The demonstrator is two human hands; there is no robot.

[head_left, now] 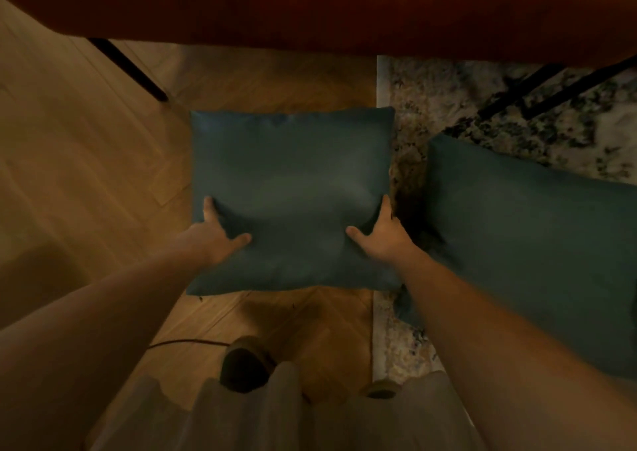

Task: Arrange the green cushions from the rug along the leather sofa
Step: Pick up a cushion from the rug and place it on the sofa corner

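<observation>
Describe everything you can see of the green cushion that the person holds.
The held cushion is a plump, dark teal-green rectangle with pointed corners and a smooth, faintly shiny cover. Its broad face is turned up toward the camera, over the wood floor before the leather sofa. The left hand and right hand grip its side edges, thumbs denting its face.

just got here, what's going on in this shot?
A person grips one green cushion by its side edges, left hand and right hand with thumbs on top, over the wood floor just in front of the leather sofa. It is not on the sofa yet. A second green cushion lies on the rug to the right, untouched.
</observation>
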